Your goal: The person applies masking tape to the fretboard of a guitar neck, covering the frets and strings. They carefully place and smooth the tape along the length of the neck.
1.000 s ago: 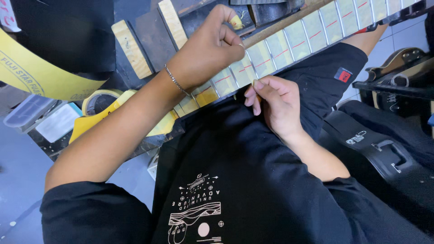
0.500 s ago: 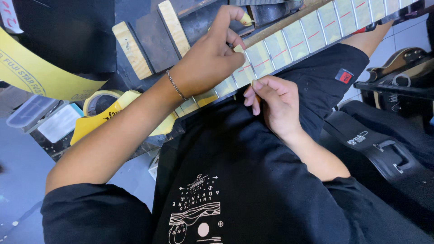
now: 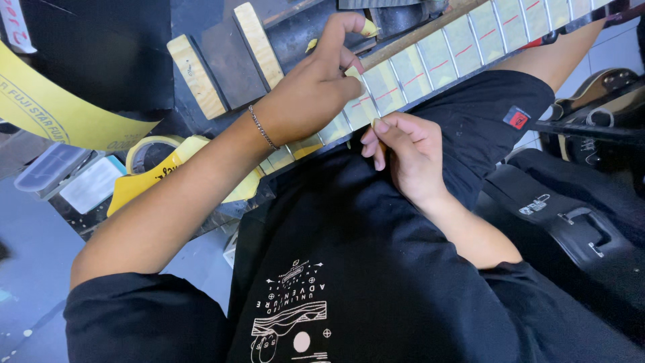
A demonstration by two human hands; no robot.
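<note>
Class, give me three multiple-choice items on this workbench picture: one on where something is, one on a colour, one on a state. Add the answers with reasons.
1. Where does the guitar neck lie?
A. across the lap
B. on the floor
C. on a wall

2. What colour is the tape on the frets?
A. blue
B. pale yellow
C. black

3. What is the left hand doing?
A. resting open
B. pinching at the neck
C. holding a cup

Answers: 1 A, it spans the black-clad lap; 2 B, pale yellow strips cover the fingerboard; 3 B, its fingertips are closed on the neck near the right hand.
</note>
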